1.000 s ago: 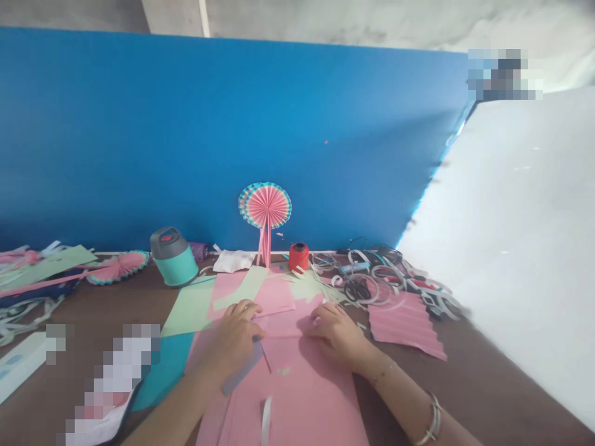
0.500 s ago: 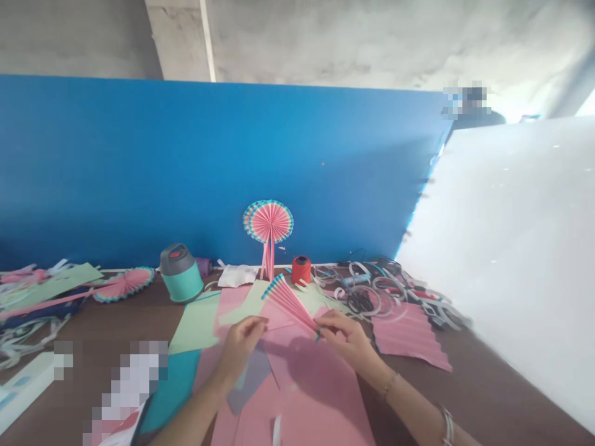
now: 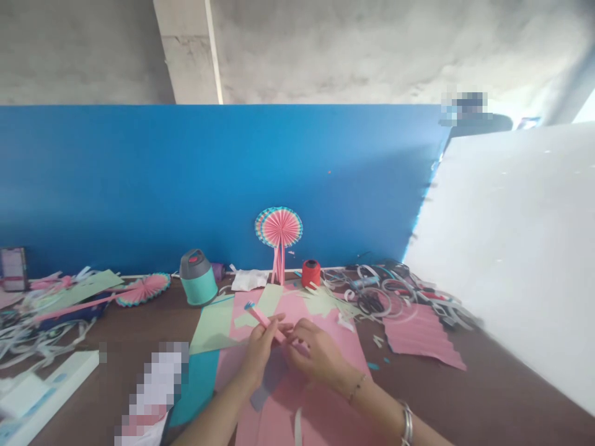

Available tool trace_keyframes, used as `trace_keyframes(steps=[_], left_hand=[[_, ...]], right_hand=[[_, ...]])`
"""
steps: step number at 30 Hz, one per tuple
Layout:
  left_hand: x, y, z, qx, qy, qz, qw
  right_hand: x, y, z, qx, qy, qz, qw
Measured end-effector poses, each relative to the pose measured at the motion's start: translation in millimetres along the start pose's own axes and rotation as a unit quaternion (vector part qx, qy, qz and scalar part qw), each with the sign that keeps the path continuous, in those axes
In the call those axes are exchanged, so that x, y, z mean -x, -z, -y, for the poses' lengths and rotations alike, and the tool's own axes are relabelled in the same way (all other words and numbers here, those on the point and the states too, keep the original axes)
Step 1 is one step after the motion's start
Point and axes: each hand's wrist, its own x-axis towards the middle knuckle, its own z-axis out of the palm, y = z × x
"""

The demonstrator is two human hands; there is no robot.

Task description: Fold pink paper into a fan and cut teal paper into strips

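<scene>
A pleated pink paper strip (image 3: 261,317) with a blue end is squeezed into a narrow bundle, slanting up to the left. My left hand (image 3: 263,348) is closed around its middle, fingers wrapped on it. At its lower end, my right hand (image 3: 310,348) pinches the same folded paper, its fingertips close to the left ones. Both hands are above pink paper sheets (image 3: 320,409) on the table. Against the blue panel stands a finished round pink paper fan (image 3: 279,228) with blue edging, and another paper fan (image 3: 144,290) lies at the left.
A teal-and-grey container (image 3: 199,279) and a red spool (image 3: 311,274) stand at the back. Cables and paper strips (image 3: 376,297) are tangled at the right, beside a pleated pink sheet (image 3: 423,337). Green paper (image 3: 214,328) and a white power strip (image 3: 60,387) lie left.
The pleated paper, fanned open before in my right hand, is now pressed into a narrow bundle. My left hand has come over and closed on it; the view has shifted slightly.
</scene>
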Motion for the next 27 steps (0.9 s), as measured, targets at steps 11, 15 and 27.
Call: trace_keyframes(steps=[11,15,27], left_hand=[[14.7,-10.8,-1.3,-0.049,0.095,0.172,0.979],[12.5,-9.3,0.9,-0.030,0.070,0.207,0.975],[10.7,-8.2,-0.1,-0.237,-0.088,0.140,0.957]], right_hand=[[-10.8,-3.8,-1.7,-0.386,-0.156,0.042,0.908],[-5.9,-9.3,-8.9,-0.457,-0.179,-0.024,0.871],[-9.6,-2.8,-25.2,-0.425,-0.212,-0.147,0.868]])
